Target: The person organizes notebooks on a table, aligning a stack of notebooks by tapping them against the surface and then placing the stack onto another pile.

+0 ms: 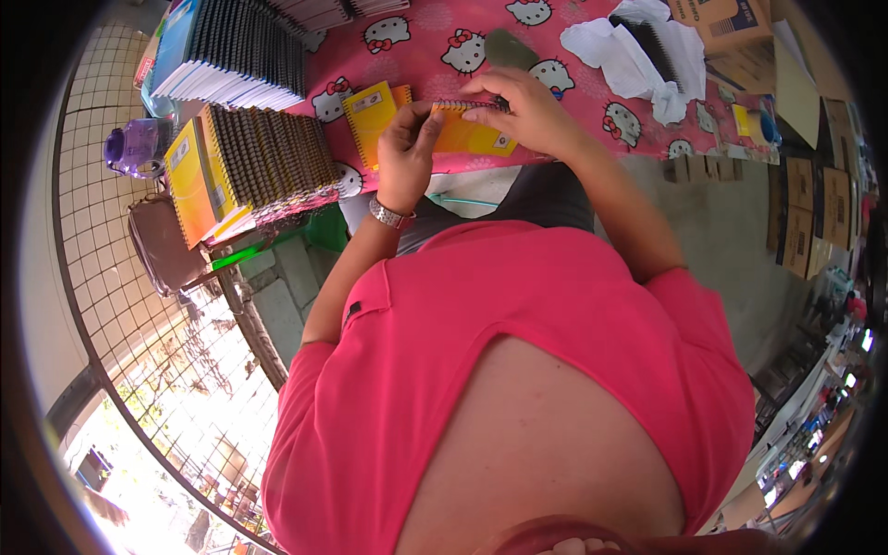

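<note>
A yellow-orange spiral notebook (pixel 453 139) lies in front of me at the table's near edge, its dark coil along the far side. My left hand (pixel 405 153) is closed on the notebook's left end, thumb and fingers at the coil. At the other end, my right hand (pixel 527 109) has its fingers bent around the coil, with the thumb against the cover. A small dark piece shows between those fingers; its kind is unclear. Partly behind my left hand lies another yellow spiral notebook (pixel 367 116).
Stacked yellow spiral notebooks (pixel 268 157) stand at the left, with blue-covered ones (pixel 231 55) behind. A purple bottle (pixel 139 146) and brown bag (pixel 165 236) are beside them. A dark green object (pixel 511 49), white cloth (pixel 601 46) and cardboard box (pixel 735 42) sit farther back on the pink tablecloth (pixel 416 46).
</note>
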Demonstrator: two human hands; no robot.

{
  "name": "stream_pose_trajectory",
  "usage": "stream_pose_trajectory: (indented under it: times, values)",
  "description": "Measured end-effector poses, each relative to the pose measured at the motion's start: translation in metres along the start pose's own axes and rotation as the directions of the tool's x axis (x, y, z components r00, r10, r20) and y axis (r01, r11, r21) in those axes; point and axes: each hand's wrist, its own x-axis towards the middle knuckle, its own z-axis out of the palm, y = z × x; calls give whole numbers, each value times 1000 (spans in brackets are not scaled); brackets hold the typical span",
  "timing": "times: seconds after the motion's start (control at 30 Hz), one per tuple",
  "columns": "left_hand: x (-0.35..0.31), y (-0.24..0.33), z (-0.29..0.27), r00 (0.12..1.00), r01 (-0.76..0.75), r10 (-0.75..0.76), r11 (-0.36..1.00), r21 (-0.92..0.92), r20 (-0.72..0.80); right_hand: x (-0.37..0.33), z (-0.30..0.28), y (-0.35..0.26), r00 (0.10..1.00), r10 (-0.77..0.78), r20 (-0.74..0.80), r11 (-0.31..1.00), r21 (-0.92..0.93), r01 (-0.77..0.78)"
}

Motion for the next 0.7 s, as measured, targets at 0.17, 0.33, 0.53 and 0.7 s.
stream_pose_trajectory:
  times: [0.17, 0.33, 0.53, 0.7]
  values:
    - [3, 5, 3, 998, 4, -6, 1000, -24, -56, -3, 15, -19, 970, 244, 21, 951, 191, -243]
    - [2, 1, -2, 989, 50, -48, 999, 10, -142, -8, 33, -42, 942, 289, -168, 956, 111, -273]
    - [3, -7, -2, 984, -155, 170, 959, 236, -45, -15, 37, -39, 928, 242, -285, 960, -68, -271]
    - [1, -24, -30, 947, -322, 218, 658, 681, 237, -12, 16, -28, 980, 197, 31, 978, -76, -195]
